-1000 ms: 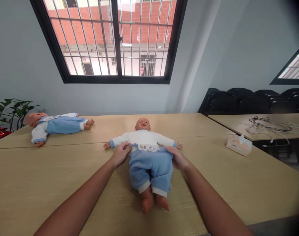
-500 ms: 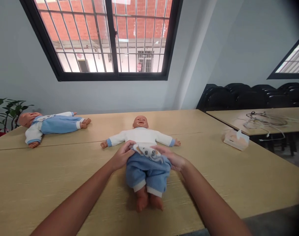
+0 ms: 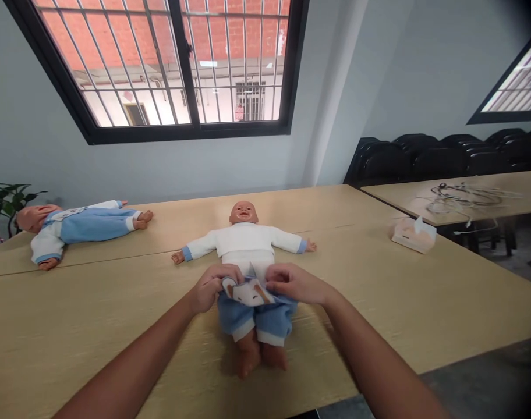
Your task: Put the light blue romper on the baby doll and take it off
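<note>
A baby doll (image 3: 245, 238) lies on its back on the wooden table (image 3: 73, 326), in a white top and blue trousers (image 3: 252, 319). My left hand (image 3: 211, 287) and my right hand (image 3: 294, 283) both grip the trousers' white patterned waistband (image 3: 248, 291), which is folded down over the hips. The fingers of both hands are curled round the fabric. The doll's bare feet point toward me.
A second doll (image 3: 80, 226) in blue and white lies at the far left of the table, near a potted plant (image 3: 6, 201). A tissue box (image 3: 413, 234) sits at the right. Cables (image 3: 462, 196) lie on another table, with black chairs (image 3: 444, 156) behind.
Both hands have pulled the waistband down from the doll's belly to its hips, folding it over and baring more of the white top. The view has tilted slightly.
</note>
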### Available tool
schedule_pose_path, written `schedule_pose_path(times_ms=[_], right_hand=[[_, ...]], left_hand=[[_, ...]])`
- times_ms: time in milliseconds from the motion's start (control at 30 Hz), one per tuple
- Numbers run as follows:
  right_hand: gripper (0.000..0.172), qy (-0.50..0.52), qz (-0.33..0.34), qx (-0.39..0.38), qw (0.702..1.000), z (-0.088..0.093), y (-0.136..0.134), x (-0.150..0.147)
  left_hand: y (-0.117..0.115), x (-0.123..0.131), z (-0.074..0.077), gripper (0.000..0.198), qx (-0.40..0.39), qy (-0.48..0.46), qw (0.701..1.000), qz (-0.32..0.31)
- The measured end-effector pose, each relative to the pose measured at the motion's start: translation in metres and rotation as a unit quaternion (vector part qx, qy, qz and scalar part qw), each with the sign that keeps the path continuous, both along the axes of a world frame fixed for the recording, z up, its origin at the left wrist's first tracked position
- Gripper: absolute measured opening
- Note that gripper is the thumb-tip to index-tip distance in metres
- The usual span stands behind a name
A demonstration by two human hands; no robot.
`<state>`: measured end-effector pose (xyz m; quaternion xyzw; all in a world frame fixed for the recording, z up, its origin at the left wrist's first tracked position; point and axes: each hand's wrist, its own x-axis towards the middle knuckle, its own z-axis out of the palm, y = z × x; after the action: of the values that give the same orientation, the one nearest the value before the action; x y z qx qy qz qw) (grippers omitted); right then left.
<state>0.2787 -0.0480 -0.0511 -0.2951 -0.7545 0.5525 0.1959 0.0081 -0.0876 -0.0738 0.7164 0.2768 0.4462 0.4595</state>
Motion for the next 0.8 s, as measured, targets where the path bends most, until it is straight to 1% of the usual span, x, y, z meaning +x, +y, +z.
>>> schedule_pose_path(times_ms=[100,133,200,233,267,300,367,433,500,567,633,700,733,800], right_hand=[[0.026,0.005,0.012,0.0,1.0,0.002,-0.001,0.005],[0.033,0.004,0.012,0.012,1.0,0.001,-0.002,0.006],[0.058,-0.001,0.0,0.072,0.997,-0.003,-0.005,0.003],[0.067,-0.009,-0.004,0.109,0.994,-0.006,-0.006,0.001],[0.071,-0.022,-0.003,0.147,0.989,-0.009,-0.008,-0.001],[0.071,-0.038,0.005,0.182,0.983,-0.011,-0.009,-0.004],[0.06,-0.065,0.031,0.231,0.97,-0.015,-0.01,-0.008],[0.043,-0.082,0.039,0.264,0.96,-0.017,-0.009,-0.01],[0.025,-0.092,0.012,0.294,0.951,-0.015,-0.008,-0.01],[0.017,-0.065,-0.024,0.312,0.948,-0.011,-0.007,-0.008],[0.014,0.003,-0.051,0.288,0.956,-0.007,-0.006,-0.006],[0.009,0.081,-0.077,0.206,0.972,-0.005,-0.006,-0.004],[0.01,0.114,-0.096,0.156,0.976,-0.006,-0.007,-0.003],[0.02,0.169,-0.141,0.084,0.972,-0.01,-0.008,-0.003]], left_hand=[[-0.003,0.001,0.005,0.053,0.032,0.026,0.998,-0.047],[-0.004,0.003,0.006,0.056,0.048,0.04,0.996,-0.063],[-0.005,0.005,0.008,0.061,0.082,0.066,0.991,-0.086],[-0.006,0.006,0.009,0.062,0.093,0.075,0.989,-0.092],[-0.006,0.006,0.009,0.062,0.099,0.079,0.988,-0.093],[-0.006,0.006,0.01,0.06,0.102,0.081,0.987,-0.093],[-0.006,0.005,0.01,0.057,0.106,0.082,0.987,-0.086],[-0.006,0.004,0.009,0.055,0.104,0.089,0.988,-0.074],[-0.006,0.003,0.008,0.055,0.095,0.093,0.989,-0.062],[-0.006,0.002,0.007,0.057,0.088,0.092,0.99,-0.056],[-0.005,0.001,0.005,0.058,0.082,0.086,0.992,-0.051],[-0.005,-0.001,0.002,0.055,0.073,0.085,0.993,-0.039],[-0.004,-0.002,0.001,0.052,0.066,0.089,0.993,-0.028],[-0.002,-0.004,-0.002,0.045,0.052,0.098,0.994,0.0]])
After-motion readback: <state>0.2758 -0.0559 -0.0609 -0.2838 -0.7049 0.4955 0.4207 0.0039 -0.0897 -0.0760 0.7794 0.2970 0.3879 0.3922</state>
